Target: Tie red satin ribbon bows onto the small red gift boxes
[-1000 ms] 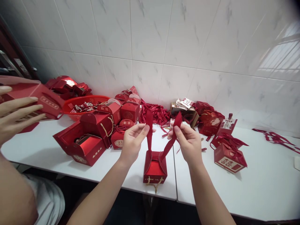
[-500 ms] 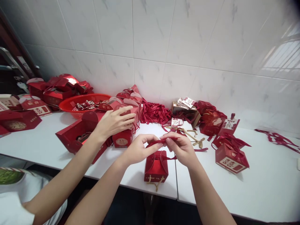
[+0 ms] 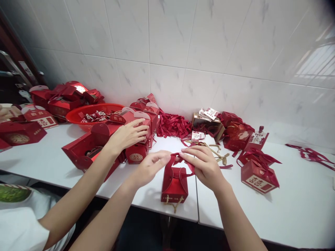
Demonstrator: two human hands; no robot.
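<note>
My left hand (image 3: 151,168) pinches one side of a dark red ribbon (image 3: 178,161) between thumb and fingers. My right hand (image 3: 202,165) grips the ribbon's other side, its fingers bent over it. Between the hands the ribbon forms a loop, held above a small red gift box (image 3: 175,190). The ribbon passes through the top of this box, which stands upright near the table's front edge. A gold cord (image 3: 174,205) hangs on the box's near face. My right fingertips are partly hidden behind the hand.
A co-worker's hand (image 3: 128,136) rests on red boxes (image 3: 137,153) to the left. Behind are an orange-red basin (image 3: 74,116) of small packets and a ribbon pile (image 3: 174,124). A cardboard box of cards (image 3: 206,122) and a bow-tied box (image 3: 259,176) stand right.
My hands have moved slightly apart, and the ribbon between them has opened into a loop. My right hand has turned over more. The co-worker's hand has shifted slightly left.
</note>
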